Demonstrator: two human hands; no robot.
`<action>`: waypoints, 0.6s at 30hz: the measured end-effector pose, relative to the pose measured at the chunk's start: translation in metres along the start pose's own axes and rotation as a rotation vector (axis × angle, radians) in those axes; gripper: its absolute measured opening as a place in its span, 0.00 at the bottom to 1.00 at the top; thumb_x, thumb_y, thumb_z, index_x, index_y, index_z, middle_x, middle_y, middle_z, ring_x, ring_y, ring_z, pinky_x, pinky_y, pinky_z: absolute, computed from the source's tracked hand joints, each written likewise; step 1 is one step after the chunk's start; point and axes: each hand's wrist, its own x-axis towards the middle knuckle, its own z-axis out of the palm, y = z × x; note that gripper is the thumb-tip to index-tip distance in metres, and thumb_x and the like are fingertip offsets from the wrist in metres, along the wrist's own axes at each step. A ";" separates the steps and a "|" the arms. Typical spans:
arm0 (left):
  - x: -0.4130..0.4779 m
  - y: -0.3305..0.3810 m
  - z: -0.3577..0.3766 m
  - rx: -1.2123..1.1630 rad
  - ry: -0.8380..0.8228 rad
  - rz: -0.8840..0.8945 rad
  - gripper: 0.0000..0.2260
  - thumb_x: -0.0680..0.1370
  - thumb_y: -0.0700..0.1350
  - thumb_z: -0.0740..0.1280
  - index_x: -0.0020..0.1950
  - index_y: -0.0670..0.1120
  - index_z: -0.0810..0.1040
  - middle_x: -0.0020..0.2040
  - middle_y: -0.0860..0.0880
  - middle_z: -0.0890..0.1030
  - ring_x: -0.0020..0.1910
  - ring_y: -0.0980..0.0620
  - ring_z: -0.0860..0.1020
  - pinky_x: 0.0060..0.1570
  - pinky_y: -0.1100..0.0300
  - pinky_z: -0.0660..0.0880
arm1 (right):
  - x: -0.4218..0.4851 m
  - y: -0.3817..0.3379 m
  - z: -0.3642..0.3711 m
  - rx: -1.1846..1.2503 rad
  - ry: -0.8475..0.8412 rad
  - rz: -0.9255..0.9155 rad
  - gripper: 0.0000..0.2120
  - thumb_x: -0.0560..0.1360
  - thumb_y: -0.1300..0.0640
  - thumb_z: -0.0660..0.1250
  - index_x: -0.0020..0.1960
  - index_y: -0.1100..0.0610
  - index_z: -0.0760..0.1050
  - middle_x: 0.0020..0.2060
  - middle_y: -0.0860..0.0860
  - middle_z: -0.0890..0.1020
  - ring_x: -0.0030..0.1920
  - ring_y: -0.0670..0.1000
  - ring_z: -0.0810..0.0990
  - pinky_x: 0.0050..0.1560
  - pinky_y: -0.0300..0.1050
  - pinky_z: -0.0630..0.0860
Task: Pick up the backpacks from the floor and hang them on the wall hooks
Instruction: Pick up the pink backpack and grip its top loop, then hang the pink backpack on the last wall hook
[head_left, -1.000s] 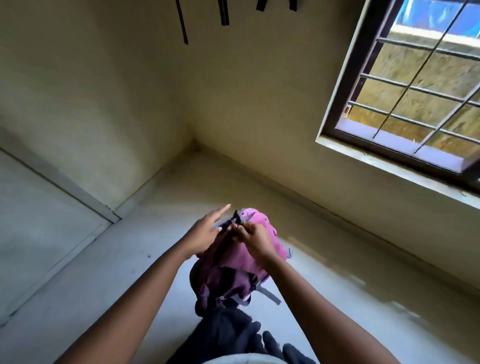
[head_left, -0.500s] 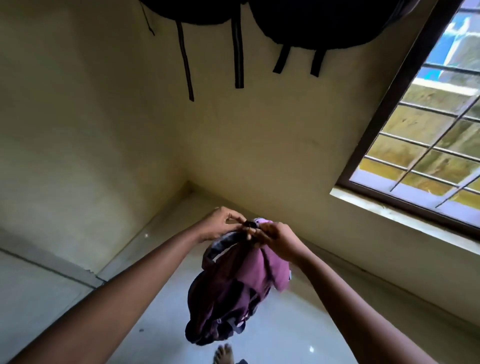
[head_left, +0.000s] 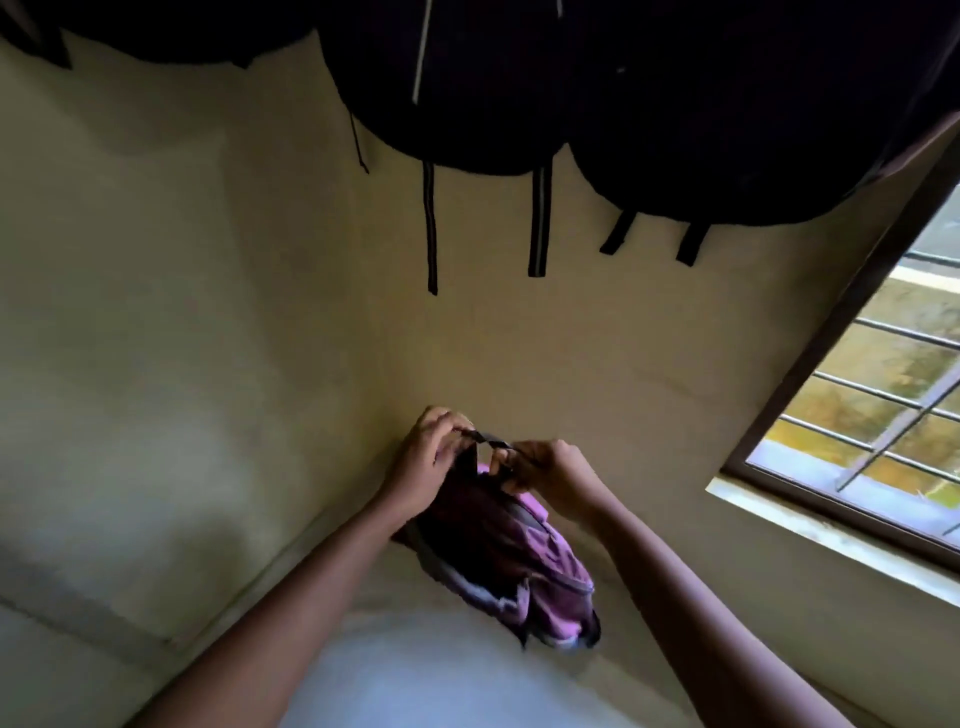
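Note:
A small pink and purple backpack (head_left: 511, 566) hangs in the air in front of the room's corner, clear of the floor. Both hands hold its black top loop (head_left: 485, 440): my left hand (head_left: 426, 454) pinches the loop's left end and my right hand (head_left: 545, 467) pinches its right end, stretching it between them. Two dark backpacks (head_left: 452, 88) (head_left: 717, 114) hang on the wall above, with their straps (head_left: 537, 223) dangling down. The hooks themselves are out of view past the top edge.
Yellowish walls meet in a corner (head_left: 374, 405) just behind the hands. A dark-framed window with metal bars (head_left: 883, 405) and a pale sill is on the right wall. The light floor (head_left: 426, 675) lies below.
The pink backpack has been lifted off the floor and raised toward the wall. My view has tilted up, so the hanging dark backpacks now fill the top. Both hands shifted onto the top loop.

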 end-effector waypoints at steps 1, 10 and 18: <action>0.004 0.002 0.002 -0.016 0.035 -0.034 0.08 0.77 0.40 0.62 0.52 0.37 0.77 0.50 0.41 0.80 0.49 0.47 0.79 0.45 0.70 0.68 | 0.004 -0.008 -0.004 0.006 0.011 -0.016 0.13 0.77 0.54 0.63 0.39 0.57 0.81 0.16 0.37 0.74 0.21 0.29 0.73 0.28 0.22 0.66; 0.076 0.068 -0.034 -0.137 0.350 0.167 0.18 0.76 0.58 0.58 0.52 0.47 0.78 0.43 0.51 0.83 0.42 0.57 0.80 0.40 0.61 0.74 | 0.030 -0.087 -0.066 -0.028 0.362 -0.224 0.06 0.72 0.52 0.70 0.43 0.52 0.84 0.29 0.47 0.82 0.29 0.34 0.78 0.38 0.31 0.75; 0.175 0.164 -0.103 -0.206 0.484 0.363 0.07 0.78 0.46 0.62 0.50 0.46 0.78 0.38 0.61 0.77 0.37 0.68 0.76 0.36 0.77 0.70 | 0.057 -0.185 -0.137 0.340 0.704 -0.466 0.07 0.70 0.57 0.74 0.35 0.47 0.80 0.26 0.45 0.83 0.29 0.40 0.80 0.38 0.36 0.80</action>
